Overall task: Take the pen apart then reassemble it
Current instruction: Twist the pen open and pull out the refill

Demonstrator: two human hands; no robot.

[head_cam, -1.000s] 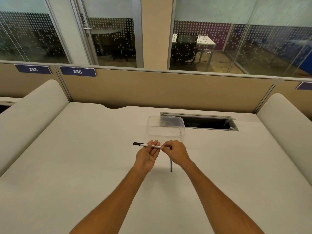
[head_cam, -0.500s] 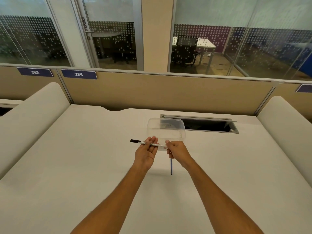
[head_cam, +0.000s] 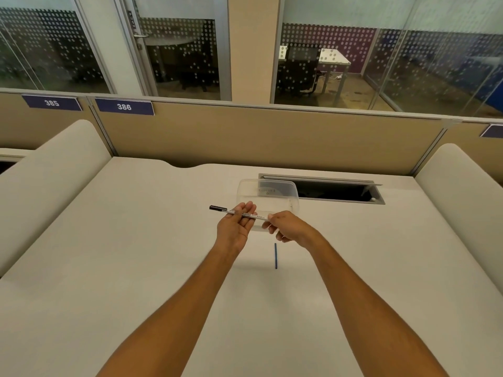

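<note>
A slim white pen [head_cam: 255, 215] with a black cap at its left end lies level across the fingers of my left hand [head_cam: 234, 229], palm up above the desk. My thumb seems to rest on the barrel. My right hand [head_cam: 285, 227] pinches the pen's right end, which its fingertips hide. A thin blue rod [head_cam: 275, 255], probably the refill, lies on the white desk [head_cam: 136, 268] just below my right hand, pointing towards me.
A clear plastic container [head_cam: 268, 195] stands right behind my hands. Behind it to the right is a dark open cable slot [head_cam: 334, 191] in the desk. Padded side panels flank the desk and a tan partition runs along its back.
Both hands have lifted slightly and moved away from me with the pen, closer to the container. The blue rod has stayed on the desk.
</note>
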